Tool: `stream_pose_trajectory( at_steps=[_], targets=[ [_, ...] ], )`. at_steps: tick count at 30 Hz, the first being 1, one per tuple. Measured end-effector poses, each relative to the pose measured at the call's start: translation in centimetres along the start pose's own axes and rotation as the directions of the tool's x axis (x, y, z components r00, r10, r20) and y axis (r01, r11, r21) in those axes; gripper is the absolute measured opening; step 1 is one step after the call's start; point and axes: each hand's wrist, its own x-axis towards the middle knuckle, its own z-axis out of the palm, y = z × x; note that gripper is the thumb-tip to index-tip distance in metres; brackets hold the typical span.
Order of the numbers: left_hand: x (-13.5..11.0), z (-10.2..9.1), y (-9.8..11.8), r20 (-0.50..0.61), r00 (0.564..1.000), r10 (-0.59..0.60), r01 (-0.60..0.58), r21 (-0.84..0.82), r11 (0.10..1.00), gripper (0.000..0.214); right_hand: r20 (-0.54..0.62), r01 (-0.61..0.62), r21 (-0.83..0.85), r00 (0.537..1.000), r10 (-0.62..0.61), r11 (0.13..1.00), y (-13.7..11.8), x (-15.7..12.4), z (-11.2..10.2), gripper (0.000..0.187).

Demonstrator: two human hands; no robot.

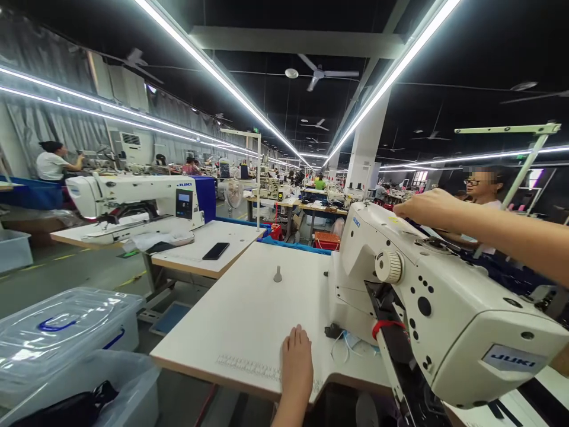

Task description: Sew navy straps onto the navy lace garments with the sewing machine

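Note:
My left hand (297, 359) rests palm down on the white sewing table (240, 308), fingers stretched forward and fairly close together, with nothing in it. It lies just right of the ruler scale (249, 365) printed along the front edge. My right hand (429, 206) reaches over the top of the white JUKI sewing machine (368, 231), near its rear end. Its fingers bend down toward the far side, and their tips are hidden, so any hold cannot be made out. A red band (387, 325) is wrapped round the machine's lower arm.
A small grey knob-shaped piece (278, 274) stands on the table. Beside the machine's base lies a light blue stringed item (349, 343). On the neighbouring table are a phone (216, 251) and another JUKI machine (133, 193). Clear plastic bins (66, 332) stand left; a person (482, 185) is at the right.

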Motion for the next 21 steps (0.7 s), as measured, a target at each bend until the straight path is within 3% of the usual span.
stream_pose_trajectory(
  at_steps=[1, 4, 8, 15, 18, 21],
  targets=[
    [0.0, -0.1, 0.0, 0.001, 1.000, -0.002, 0.002, 0.000, 1.000, 0.036, 0.002, -0.058, 0.024, 0.998, 0.058, 0.998, 0.0, 0.5, 0.4, 0.006],
    [0.1, -0.6, 0.1, 0.007, 1.000, -0.007, 0.007, 0.001, 1.000, 0.036, 0.086, -0.181, 0.138, 0.982, 0.170, 0.974, -0.2, 1.6, 1.9, 0.020],
    [0.2, -1.4, 0.1, 0.024, 1.000, -0.012, 0.012, 0.001, 1.000, 0.035, 0.114, -0.206, 0.299, 0.977, 0.180, 0.932, -0.3, 1.3, 2.7, 0.023],
    [0.1, -2.3, 0.0, 0.059, 0.998, -0.009, 0.010, -0.015, 1.000, 0.037, -0.143, -0.176, 0.166, 0.969, 0.200, 0.970, 2.5, -2.2, -0.2, 0.031],
    [0.2, -2.6, 0.1, 0.064, 0.998, -0.010, 0.011, -0.017, 1.000, 0.037, -0.151, -0.056, 0.112, 0.986, 0.072, 0.992, 2.7, -5.3, -1.4, 0.024],
    [0.2, -2.8, 0.3, 0.065, 0.998, -0.012, 0.013, -0.011, 1.000, 0.038, -0.064, 0.198, 0.103, 0.979, -0.192, 0.975, 2.7, -8.7, -1.8, 0.017]
  ],
)
